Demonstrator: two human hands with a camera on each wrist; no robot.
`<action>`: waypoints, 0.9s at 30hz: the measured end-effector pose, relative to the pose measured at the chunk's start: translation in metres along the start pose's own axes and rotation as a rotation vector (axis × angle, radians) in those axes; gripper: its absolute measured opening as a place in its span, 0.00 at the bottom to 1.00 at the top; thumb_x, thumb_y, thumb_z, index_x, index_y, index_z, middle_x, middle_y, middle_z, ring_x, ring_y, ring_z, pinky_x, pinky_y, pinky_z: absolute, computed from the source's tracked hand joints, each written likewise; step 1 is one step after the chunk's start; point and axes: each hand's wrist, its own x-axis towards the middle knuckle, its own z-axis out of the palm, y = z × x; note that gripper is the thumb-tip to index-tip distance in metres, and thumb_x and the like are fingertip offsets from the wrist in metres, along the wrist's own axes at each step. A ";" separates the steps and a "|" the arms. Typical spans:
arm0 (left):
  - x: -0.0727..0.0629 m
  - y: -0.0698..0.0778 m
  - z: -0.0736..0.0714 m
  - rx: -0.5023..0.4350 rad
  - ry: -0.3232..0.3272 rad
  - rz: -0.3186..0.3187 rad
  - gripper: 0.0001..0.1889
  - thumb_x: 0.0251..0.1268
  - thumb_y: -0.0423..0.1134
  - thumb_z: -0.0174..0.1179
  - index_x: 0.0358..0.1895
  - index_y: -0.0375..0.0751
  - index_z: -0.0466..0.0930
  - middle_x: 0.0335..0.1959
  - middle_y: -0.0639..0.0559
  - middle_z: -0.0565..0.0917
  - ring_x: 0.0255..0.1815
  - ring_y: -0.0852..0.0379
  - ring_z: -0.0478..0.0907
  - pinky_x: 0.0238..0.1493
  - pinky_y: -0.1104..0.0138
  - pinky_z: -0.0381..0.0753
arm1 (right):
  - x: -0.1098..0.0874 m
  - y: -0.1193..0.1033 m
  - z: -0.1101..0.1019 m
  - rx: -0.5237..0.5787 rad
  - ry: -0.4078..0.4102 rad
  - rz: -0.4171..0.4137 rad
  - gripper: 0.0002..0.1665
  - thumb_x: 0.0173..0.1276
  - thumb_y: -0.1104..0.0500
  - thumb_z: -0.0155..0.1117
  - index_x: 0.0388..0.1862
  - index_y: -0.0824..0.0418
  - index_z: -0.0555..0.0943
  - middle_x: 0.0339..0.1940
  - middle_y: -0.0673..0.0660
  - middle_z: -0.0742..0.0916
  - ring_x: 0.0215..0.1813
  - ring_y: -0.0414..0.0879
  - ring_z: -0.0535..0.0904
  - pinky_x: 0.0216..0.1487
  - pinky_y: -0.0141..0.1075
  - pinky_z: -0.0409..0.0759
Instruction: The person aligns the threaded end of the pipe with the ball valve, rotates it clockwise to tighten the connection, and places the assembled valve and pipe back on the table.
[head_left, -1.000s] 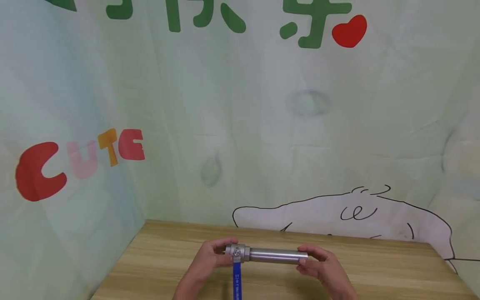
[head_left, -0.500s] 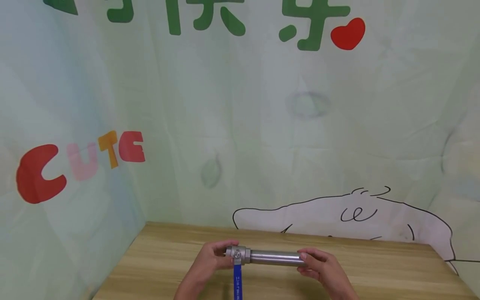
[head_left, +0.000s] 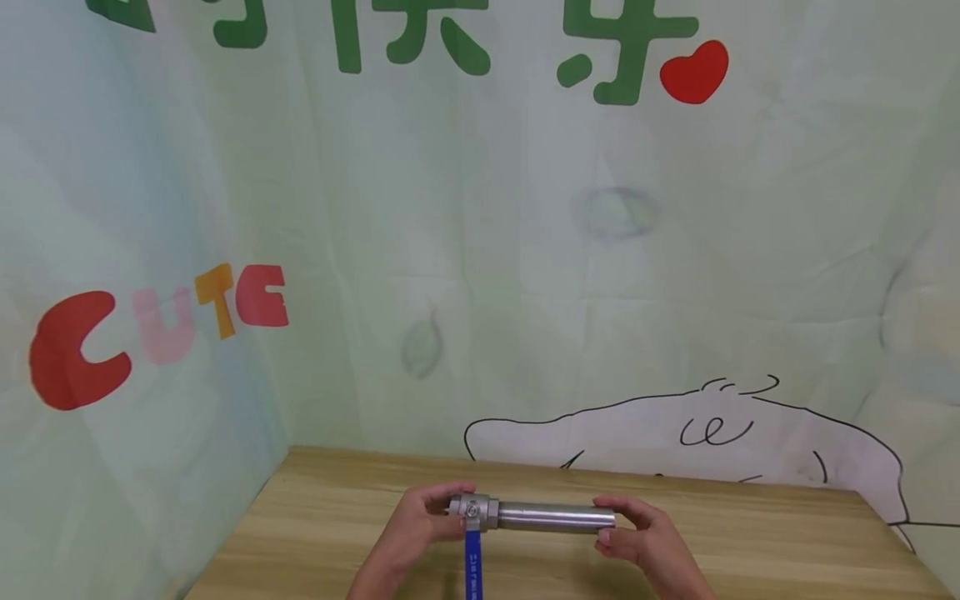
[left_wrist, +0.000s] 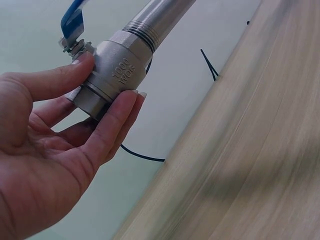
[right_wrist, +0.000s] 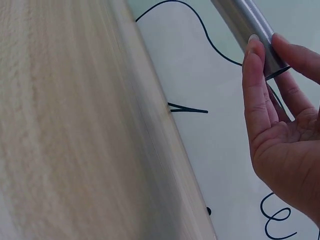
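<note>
In the head view a metal ball valve [head_left: 476, 510] with a blue lever handle [head_left: 472, 562] is held level above the table, joined end to end with a steel pipe [head_left: 557, 516]. My left hand [head_left: 411, 527] grips the valve's left end between thumb and fingers. Raised lettering shows on the valve body [left_wrist: 118, 67] in the left wrist view, and several threads of the pipe stay exposed where it enters the valve. At the pipe's free right end, my right hand [head_left: 651, 537] pinches it between thumb and fingertips. The blue handle points down toward me.
A wood-grain table [head_left: 337, 492] lies under the hands. Behind it and to the left hangs a pale green printed cloth [head_left: 480, 250] with coloured letters and a line-drawn figure. The cloth meets the table's back edge.
My right thumb moves up over the pipe's end, then back down lower, with the fingers shifting round it. My left hand and the valve stay nearly in place. The head view tilts up slightly.
</note>
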 end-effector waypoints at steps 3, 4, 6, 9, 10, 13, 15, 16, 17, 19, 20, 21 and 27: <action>-0.001 0.001 0.001 0.001 0.006 -0.010 0.24 0.54 0.26 0.63 0.58 0.35 0.78 0.51 0.42 0.81 0.45 0.52 0.81 0.47 0.59 0.84 | 0.001 0.001 0.000 0.017 -0.003 -0.008 0.26 0.62 0.66 0.66 0.59 0.70 0.75 0.54 0.60 0.78 0.47 0.50 0.81 0.51 0.44 0.83; -0.001 0.001 0.001 0.000 0.005 -0.014 0.25 0.54 0.26 0.63 0.58 0.35 0.78 0.51 0.42 0.81 0.45 0.52 0.81 0.47 0.59 0.84 | 0.001 0.001 0.000 0.026 -0.006 -0.010 0.25 0.63 0.66 0.66 0.59 0.70 0.75 0.54 0.60 0.78 0.47 0.51 0.81 0.51 0.43 0.83; -0.001 0.001 0.001 -0.005 0.003 -0.018 0.24 0.54 0.26 0.63 0.59 0.35 0.78 0.51 0.42 0.80 0.45 0.52 0.80 0.47 0.59 0.84 | 0.002 0.001 0.000 0.048 -0.010 -0.011 0.25 0.63 0.65 0.65 0.58 0.70 0.75 0.54 0.60 0.78 0.46 0.51 0.81 0.50 0.42 0.84; 0.000 0.000 0.001 -0.010 -0.001 -0.021 0.24 0.55 0.26 0.63 0.59 0.35 0.78 0.51 0.42 0.80 0.45 0.52 0.80 0.48 0.59 0.84 | 0.003 0.001 0.001 0.069 -0.019 -0.004 0.25 0.65 0.62 0.65 0.58 0.71 0.74 0.52 0.60 0.79 0.43 0.49 0.82 0.48 0.40 0.84; 0.000 -0.001 0.001 -0.011 -0.002 -0.020 0.24 0.55 0.26 0.63 0.59 0.35 0.78 0.51 0.42 0.80 0.45 0.52 0.80 0.48 0.59 0.84 | 0.003 0.001 0.001 0.071 -0.022 -0.003 0.24 0.66 0.61 0.64 0.58 0.71 0.74 0.51 0.59 0.79 0.42 0.49 0.82 0.47 0.39 0.84; 0.001 -0.003 0.001 -0.013 -0.003 -0.013 0.24 0.55 0.26 0.63 0.59 0.34 0.78 0.51 0.42 0.80 0.45 0.52 0.80 0.48 0.59 0.84 | 0.004 0.000 0.001 0.064 -0.036 0.005 0.25 0.68 0.58 0.62 0.59 0.72 0.73 0.48 0.59 0.81 0.41 0.48 0.82 0.46 0.37 0.84; 0.001 -0.004 0.000 -0.012 -0.004 -0.009 0.24 0.55 0.26 0.63 0.59 0.34 0.78 0.50 0.42 0.80 0.45 0.52 0.80 0.48 0.59 0.84 | 0.005 0.000 0.001 0.051 -0.037 0.011 0.27 0.69 0.56 0.61 0.59 0.73 0.72 0.48 0.59 0.82 0.42 0.48 0.82 0.46 0.36 0.84; 0.001 -0.004 0.000 -0.012 -0.004 -0.008 0.24 0.55 0.26 0.63 0.59 0.34 0.78 0.50 0.42 0.81 0.45 0.52 0.81 0.48 0.58 0.84 | 0.005 0.000 0.002 0.045 -0.033 0.017 0.28 0.70 0.55 0.61 0.60 0.74 0.72 0.47 0.60 0.82 0.42 0.48 0.82 0.46 0.36 0.84; 0.000 -0.004 0.000 -0.012 -0.004 -0.007 0.24 0.55 0.26 0.63 0.59 0.34 0.78 0.50 0.43 0.81 0.45 0.52 0.81 0.48 0.58 0.84 | 0.005 0.001 0.002 0.039 -0.024 0.023 0.29 0.70 0.54 0.61 0.60 0.74 0.72 0.47 0.60 0.82 0.42 0.49 0.82 0.46 0.36 0.84; 0.000 -0.004 -0.001 -0.008 -0.005 -0.009 0.24 0.55 0.27 0.64 0.59 0.35 0.78 0.49 0.43 0.81 0.45 0.52 0.80 0.48 0.58 0.83 | 0.006 0.002 0.004 0.025 -0.002 0.032 0.31 0.70 0.52 0.61 0.60 0.76 0.71 0.46 0.60 0.83 0.43 0.49 0.82 0.46 0.36 0.84; 0.000 -0.004 -0.001 -0.007 -0.006 -0.011 0.24 0.55 0.28 0.64 0.59 0.35 0.78 0.49 0.44 0.81 0.45 0.52 0.80 0.47 0.59 0.83 | 0.006 0.002 0.004 0.018 0.011 0.034 0.33 0.70 0.51 0.62 0.60 0.76 0.71 0.46 0.60 0.83 0.43 0.49 0.82 0.46 0.36 0.84; 0.000 -0.004 -0.001 -0.006 -0.006 -0.012 0.24 0.56 0.28 0.64 0.58 0.35 0.78 0.49 0.44 0.81 0.45 0.52 0.80 0.47 0.59 0.83 | 0.007 0.002 0.005 0.010 0.023 0.034 0.34 0.70 0.50 0.62 0.60 0.77 0.71 0.45 0.60 0.83 0.43 0.49 0.82 0.46 0.36 0.84; 0.001 -0.003 -0.001 -0.007 -0.005 -0.013 0.24 0.56 0.28 0.64 0.58 0.35 0.78 0.49 0.44 0.81 0.44 0.52 0.80 0.46 0.59 0.84 | 0.007 0.003 0.008 -0.035 0.053 0.004 0.32 0.70 0.51 0.61 0.60 0.77 0.72 0.50 0.61 0.82 0.46 0.48 0.81 0.47 0.35 0.83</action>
